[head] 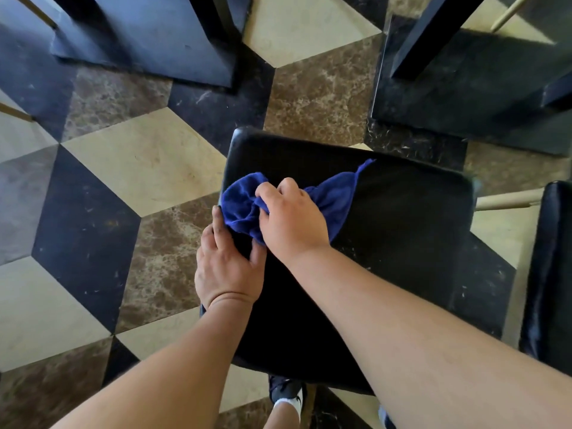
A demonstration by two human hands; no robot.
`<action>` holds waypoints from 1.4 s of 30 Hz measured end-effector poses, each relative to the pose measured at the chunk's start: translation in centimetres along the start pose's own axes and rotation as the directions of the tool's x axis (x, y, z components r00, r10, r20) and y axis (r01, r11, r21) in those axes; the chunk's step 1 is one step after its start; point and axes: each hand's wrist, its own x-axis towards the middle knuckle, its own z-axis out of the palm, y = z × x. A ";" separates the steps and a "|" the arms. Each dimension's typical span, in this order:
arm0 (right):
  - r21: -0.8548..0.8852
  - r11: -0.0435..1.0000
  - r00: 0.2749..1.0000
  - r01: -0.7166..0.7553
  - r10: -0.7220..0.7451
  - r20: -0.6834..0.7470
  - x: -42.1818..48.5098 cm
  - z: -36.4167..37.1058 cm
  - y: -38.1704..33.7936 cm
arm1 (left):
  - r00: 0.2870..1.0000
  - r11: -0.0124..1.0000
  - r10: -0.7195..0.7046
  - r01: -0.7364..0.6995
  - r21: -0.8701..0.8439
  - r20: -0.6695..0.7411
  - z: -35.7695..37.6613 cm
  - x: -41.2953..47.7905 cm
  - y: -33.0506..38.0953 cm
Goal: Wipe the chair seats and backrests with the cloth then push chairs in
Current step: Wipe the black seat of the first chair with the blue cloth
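Floor (93,212) left of the left hand (227,270) lies open. Left table base (148,48) and right table base (464,97) stand ahead; another chair (554,274) blocks rightward.
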 end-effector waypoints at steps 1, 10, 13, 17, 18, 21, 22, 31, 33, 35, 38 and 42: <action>-0.019 1.000 1.000 -0.006 0.006 0.004 -0.6 -0.6 1.0 | 1.000 1.000 0.003 -0.003 0.000 -0.010 0.0 0.0 0.0; -0.130 0.978 0.987 -0.161 0.156 -0.048 -6.0 -6.9 11.7 | 0.999 0.999 0.026 -0.025 0.025 -0.033 0.1 -0.2 -0.1; -0.148 0.950 0.958 -0.276 0.260 -0.119 -7.2 -8.7 15.0 | 0.999 0.999 0.027 -0.026 0.028 -0.034 0.1 -0.2 -0.1; -0.125 0.902 0.896 -0.414 0.380 -0.228 -8.2 -9.1 16.5 | 0.999 1.000 0.020 -0.019 0.022 -0.027 -0.1 -0.2 -0.1; -0.116 0.890 0.880 -0.442 0.404 -0.249 -8.1 -8.8 16.1 | 0.999 1.000 0.020 -0.019 0.020 -0.026 -0.1 -0.2 -0.1; -0.127 0.914 0.910 -0.386 0.354 -0.215 -7.8 -7.1 13.3 | 0.999 1.000 0.024 -0.023 0.021 -0.023 -0.1 -0.3 -0.1; -0.134 0.935 0.937 -0.327 0.302 -0.175 -7.7 -6.4 12.1 | 0.999 0.999 0.025 -0.025 0.022 -0.023 -0.1 -0.3 -0.1; -0.039 0.999 0.987 0.026 -0.019 0.158 -10.6 -1.1 4.3 | 0.999 0.999 0.025 -0.024 0.027 -0.028 0.2 -0.1 -0.2; -0.015 0.994 0.967 0.110 -0.104 0.234 -12.9 -0.3 3.2 | 0.999 0.999 0.032 -0.031 0.035 -0.029 0.2 -0.1 -0.3; 0.012 0.982 0.929 0.186 -0.180 0.325 -15.3 0.5 2.3 | 0.999 0.998 0.040 -0.039 0.041 -0.032 0.3 -0.1 -0.3; 0.057 0.956 0.862 0.288 -0.285 0.420 -17.7 0.9 2.0 | 0.998 0.998 0.047 -0.045 0.048 -0.043 0.3 -0.1 -0.3; 0.068 0.901 0.817 0.428 -0.418 0.398 -15.8 0.1 4.2 | 0.997 0.998 0.054 -0.053 0.035 -0.048 0.3 -0.2 -0.2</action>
